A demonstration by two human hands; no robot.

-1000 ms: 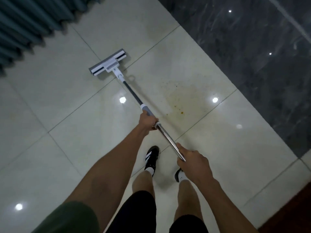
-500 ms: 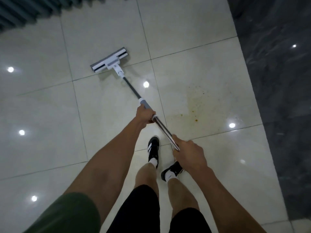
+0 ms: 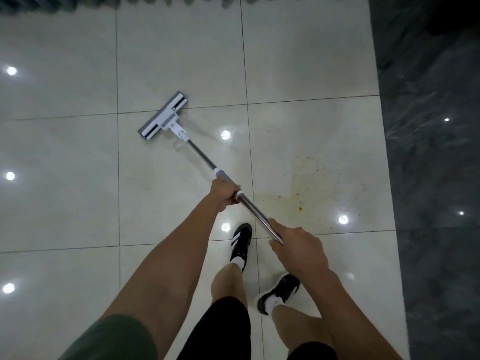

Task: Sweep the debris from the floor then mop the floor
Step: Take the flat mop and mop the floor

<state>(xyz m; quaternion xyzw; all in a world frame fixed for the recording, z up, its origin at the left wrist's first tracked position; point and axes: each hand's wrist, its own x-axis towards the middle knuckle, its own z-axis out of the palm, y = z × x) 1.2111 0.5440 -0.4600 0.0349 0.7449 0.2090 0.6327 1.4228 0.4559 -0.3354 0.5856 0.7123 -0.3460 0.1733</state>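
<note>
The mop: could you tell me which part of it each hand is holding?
The left hand grips the mop at its grey collar; the right hand grips the pole's top end.

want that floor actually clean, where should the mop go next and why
Probably swing the mop head to the right and draw it over the brownish stain. The head sits on pale tile left of the stain, which looks untouched, its specks still scattered there. The left hand and right hand both grip the handle, so a short sideways sweep should reach it.
</note>
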